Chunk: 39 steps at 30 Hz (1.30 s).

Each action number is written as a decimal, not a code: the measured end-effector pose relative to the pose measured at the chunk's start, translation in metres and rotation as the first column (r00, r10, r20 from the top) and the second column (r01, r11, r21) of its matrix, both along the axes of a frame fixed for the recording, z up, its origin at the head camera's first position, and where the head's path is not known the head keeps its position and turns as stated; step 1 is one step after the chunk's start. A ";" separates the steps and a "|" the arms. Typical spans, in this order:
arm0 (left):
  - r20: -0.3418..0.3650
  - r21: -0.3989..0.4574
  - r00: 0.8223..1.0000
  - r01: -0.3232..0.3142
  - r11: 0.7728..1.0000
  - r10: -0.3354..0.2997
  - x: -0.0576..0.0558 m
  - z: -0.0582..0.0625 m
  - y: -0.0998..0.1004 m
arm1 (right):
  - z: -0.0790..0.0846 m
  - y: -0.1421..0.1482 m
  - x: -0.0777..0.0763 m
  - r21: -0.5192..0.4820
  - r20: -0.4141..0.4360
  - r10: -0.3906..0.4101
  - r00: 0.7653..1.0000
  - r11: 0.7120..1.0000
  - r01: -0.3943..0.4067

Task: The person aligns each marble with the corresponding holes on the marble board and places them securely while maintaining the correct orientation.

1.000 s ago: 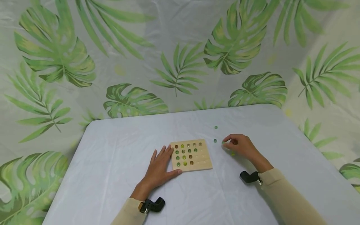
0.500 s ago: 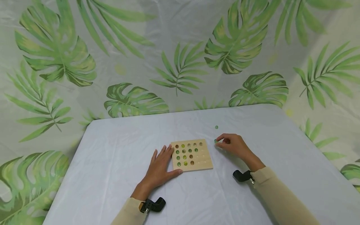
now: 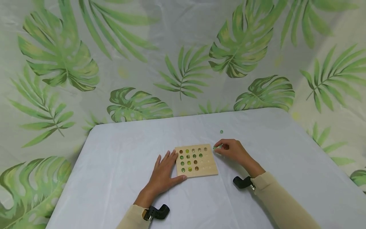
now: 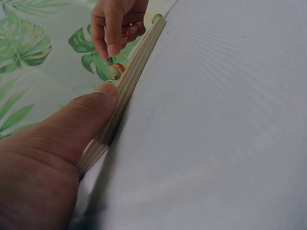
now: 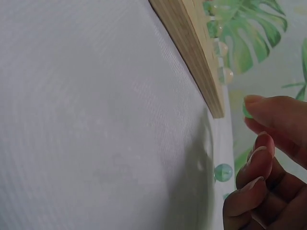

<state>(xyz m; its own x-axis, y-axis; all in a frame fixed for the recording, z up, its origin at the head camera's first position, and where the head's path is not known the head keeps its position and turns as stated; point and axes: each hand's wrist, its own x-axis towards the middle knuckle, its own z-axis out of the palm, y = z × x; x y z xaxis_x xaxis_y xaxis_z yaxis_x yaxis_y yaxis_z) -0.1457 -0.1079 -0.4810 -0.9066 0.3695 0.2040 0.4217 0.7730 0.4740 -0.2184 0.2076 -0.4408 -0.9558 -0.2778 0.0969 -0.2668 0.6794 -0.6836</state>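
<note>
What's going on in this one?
A person is working with glass marbles and a wooden board on a white-covered table. Their left hand rests against the board's left side, while their right hand pinches a green marble just off its right edge. The board's farthest row is full; the three nearer rows have unfilled hollows at the right. A loose green marble lies farther back on the table.

One board (image 3: 206, 173), two hands (image 3: 163, 173), marbles (image 3: 194, 156) — fifteen (seated ones)
</note>
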 end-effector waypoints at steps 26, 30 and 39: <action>0.018 -0.002 1.000 -0.001 1.000 0.001 0.000 0.001 0.001 | -0.007 -0.024 0.010 0.005 0.046 0.061 0.997 0.998 -0.061; 0.013 -0.009 1.000 -0.001 1.000 0.001 -0.001 -0.001 0.001 | -0.008 -0.024 0.010 0.011 0.048 0.054 0.997 0.998 -0.055; 0.010 -0.020 1.000 -0.011 1.000 0.011 -0.001 -0.002 0.000 | -0.009 -0.024 0.009 0.006 0.056 0.060 0.997 0.998 -0.060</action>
